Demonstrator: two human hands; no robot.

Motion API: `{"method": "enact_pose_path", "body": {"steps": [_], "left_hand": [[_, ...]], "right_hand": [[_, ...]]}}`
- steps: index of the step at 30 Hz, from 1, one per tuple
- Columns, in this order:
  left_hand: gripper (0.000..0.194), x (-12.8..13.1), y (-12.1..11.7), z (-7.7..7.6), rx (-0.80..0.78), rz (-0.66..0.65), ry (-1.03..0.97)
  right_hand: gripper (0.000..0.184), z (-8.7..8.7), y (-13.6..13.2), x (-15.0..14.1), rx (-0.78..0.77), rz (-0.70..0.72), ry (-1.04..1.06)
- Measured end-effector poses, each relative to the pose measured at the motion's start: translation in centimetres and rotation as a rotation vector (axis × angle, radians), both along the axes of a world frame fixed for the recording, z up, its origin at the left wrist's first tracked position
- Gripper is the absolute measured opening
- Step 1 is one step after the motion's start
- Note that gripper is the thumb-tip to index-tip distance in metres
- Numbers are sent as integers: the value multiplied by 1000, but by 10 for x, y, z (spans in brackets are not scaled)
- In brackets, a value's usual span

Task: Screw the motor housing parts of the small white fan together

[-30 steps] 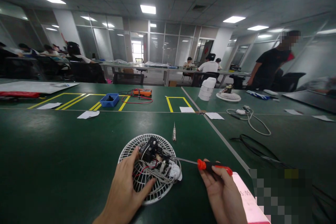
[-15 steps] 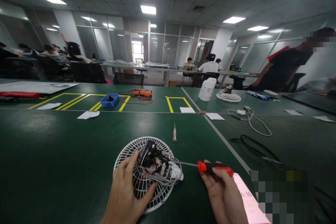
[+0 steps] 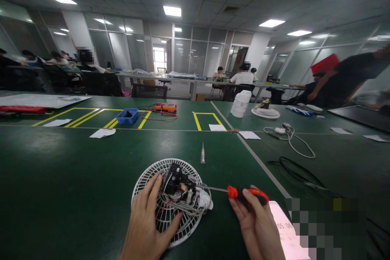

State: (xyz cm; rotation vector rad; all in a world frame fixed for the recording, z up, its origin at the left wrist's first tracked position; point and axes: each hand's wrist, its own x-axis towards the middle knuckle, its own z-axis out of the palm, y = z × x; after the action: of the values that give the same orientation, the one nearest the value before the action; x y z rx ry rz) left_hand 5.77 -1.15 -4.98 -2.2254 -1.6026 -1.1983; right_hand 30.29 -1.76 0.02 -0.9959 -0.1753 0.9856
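A white fan grille [image 3: 146,178] lies on the green table, bearing a black motor unit [image 3: 172,183] with grey and red wires and a white plastic part [image 3: 204,200]. My left hand [image 3: 149,215] rests on it, fingers spread against the motor's left side and thumb over the grille bars. A screwdriver with a red and black handle [image 3: 232,192] is in the closed fingers of my right hand [image 3: 256,219]. Its shaft points left, and the tip reaches in among the parts near the motor; the exact contact point is hidden. A small clear-handled screwdriver [image 3: 202,156] lies beyond the grille.
A lit phone screen [image 3: 288,227] is beside my right wrist. Farther back are a blue bin [image 3: 127,116], an orange multimeter [image 3: 165,107], a white container [image 3: 241,104] and another fan grille [image 3: 265,112]. Cables [image 3: 292,140] lie at right. A person [image 3: 350,73] leans over the table's far right.
My right hand and the screwdriver have shifted slightly left and the handle has turned in the fingers. My left hand stays put. The person at far right has leaned farther right.
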Motion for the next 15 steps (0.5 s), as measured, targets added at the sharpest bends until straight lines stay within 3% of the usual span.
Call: {"method": "enact_pose_path", "body": {"steps": [3,9,15], "left_hand": [[88,0,-1,-1,-4,3,-15],[88,0,-2,-2,12,2,-19],[89,0,-2,-1,17,-7,7]], "right_hand": [[69,-1,0,-1,-22,15,-24],[53,2,1,2,2,-19,29],[64,2,3,4,-39,-26,-26]]}}
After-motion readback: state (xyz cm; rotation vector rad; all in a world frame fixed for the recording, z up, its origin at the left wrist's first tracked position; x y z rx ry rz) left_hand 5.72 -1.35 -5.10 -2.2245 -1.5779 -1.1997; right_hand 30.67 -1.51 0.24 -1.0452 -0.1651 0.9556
